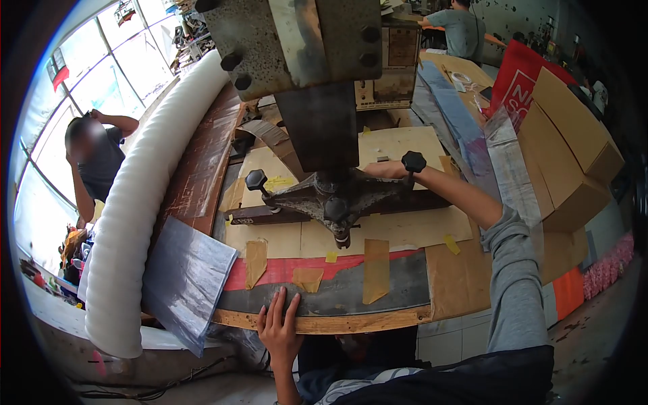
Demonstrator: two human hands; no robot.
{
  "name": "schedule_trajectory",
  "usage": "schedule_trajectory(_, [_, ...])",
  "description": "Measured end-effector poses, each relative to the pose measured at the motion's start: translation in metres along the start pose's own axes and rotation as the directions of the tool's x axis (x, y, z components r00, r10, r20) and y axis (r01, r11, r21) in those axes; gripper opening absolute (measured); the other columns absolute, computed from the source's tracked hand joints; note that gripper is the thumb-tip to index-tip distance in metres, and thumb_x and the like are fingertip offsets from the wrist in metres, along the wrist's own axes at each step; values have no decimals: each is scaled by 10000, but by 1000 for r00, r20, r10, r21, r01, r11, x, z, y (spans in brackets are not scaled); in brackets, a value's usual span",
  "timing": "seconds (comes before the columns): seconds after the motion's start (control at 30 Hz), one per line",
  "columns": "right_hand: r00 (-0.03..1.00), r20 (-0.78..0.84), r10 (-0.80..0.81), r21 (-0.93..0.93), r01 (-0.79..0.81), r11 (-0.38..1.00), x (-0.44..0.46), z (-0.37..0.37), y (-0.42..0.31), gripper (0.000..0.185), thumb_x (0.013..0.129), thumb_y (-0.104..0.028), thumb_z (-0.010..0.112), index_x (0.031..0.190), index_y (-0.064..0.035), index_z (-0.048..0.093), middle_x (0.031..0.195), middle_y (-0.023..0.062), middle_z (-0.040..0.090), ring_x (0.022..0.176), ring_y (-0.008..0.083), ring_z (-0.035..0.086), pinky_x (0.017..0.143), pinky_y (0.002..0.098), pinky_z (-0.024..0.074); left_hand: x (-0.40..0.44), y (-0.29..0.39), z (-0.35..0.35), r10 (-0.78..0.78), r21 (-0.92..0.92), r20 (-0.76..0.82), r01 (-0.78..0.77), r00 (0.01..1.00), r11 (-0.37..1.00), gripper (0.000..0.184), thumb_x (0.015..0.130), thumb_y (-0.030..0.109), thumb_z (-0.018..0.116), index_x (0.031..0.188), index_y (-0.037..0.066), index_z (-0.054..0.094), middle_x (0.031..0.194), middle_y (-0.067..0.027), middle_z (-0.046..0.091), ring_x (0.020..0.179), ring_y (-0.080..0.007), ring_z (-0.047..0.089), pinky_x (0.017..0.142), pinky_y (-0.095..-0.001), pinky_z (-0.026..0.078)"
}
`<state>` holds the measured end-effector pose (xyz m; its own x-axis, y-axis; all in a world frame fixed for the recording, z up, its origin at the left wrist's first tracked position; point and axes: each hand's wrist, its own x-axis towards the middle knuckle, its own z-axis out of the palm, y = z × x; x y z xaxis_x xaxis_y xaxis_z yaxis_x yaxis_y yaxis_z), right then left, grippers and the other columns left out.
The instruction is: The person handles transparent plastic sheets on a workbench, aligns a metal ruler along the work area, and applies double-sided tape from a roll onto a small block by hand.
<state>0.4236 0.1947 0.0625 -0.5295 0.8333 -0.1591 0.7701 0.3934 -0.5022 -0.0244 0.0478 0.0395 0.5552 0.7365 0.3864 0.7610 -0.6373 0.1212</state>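
My left hand (279, 325) rests with fingers spread on the front edge of the work table, touching the dark mat (337, 297). Behind the metal press head (331, 196) reaches my right hand (386, 169); its fingers are partly hidden by the machine, and what they touch cannot be made out. A long dark bar (287, 214) lies under the press head across a pale board (418, 231). Strips of brown tape (376, 270) and a red strip (324, 268) lie along the board's front.
A white foam roll (138, 202) and a clear plastic sheet (187, 277) are at the left. An open cardboard box (563, 152) and a red bag (523, 81) stand at the right. One person (101, 158) is at the left, another (459, 30) at the back.
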Motion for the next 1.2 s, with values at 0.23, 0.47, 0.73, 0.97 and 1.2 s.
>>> schedule_trajectory(0.23, [1000, -1, -7, 25, 7, 1000, 2, 1, 3, 300, 816, -78, 455, 1073, 67, 507, 1041, 219, 591, 983, 307, 562, 851, 365, 425, 0, 0, -1, 3, 18, 4, -3, 1000, 1000, 603, 611, 141, 625, 1205, 233, 575, 1325, -41, 500, 1202, -178, 487, 1009, -371, 290])
schedule_trajectory(0.47, [1000, -11, -18, 60, 18, 998, 4, 4, 6, 308, 834, -93, 449, 1090, 70, 501, 1055, 214, 585, 984, 293, 554, 857, 359, 419, 0, -1, -1, 9, 30, 0, -9, 1000, 1000, 595, 620, 153, 631, 1206, 235, 575, 1322, -42, 503, 1198, -178, 490, 1003, -368, 295])
schedule_trajectory(0.73, [988, 63, 138, 29, -140, 990, 5, -6, -12, 330, 833, -99, 443, 1115, 71, 475, 1113, 253, 546, 1051, 309, 534, 893, 373, 402, 1, 1, -1, 1, 16, -12, 0, 1000, 1000, 581, 624, 170, 647, 1198, 234, 581, 1321, -40, 505, 1194, -179, 495, 999, -369, 297])
schedule_trajectory(0.97, [986, -136, -98, 19, 102, 995, -7, -1, -5, 326, 823, -78, 416, 1103, 77, 480, 1072, 244, 558, 1008, 322, 538, 886, 354, 405, 2, 1, -1, 10, 26, -18, -10, 1000, 1000, 572, 629, 142, 627, 1193, 231, 584, 1317, -42, 509, 1192, -180, 497, 995, -365, 298])
schedule_trajectory(1.2, [993, -98, -66, 240, 88, 967, -11, -6, -19, 337, 770, -100, 574, 1069, 50, 535, 960, 139, 605, 872, 213, 572, 805, 307, 446, 2, 2, -1, 5, 14, -18, -5, 1000, 1000, 565, 648, 127, 602, 1204, 230, 578, 1318, -42, 508, 1199, -178, 490, 997, -358, 295])
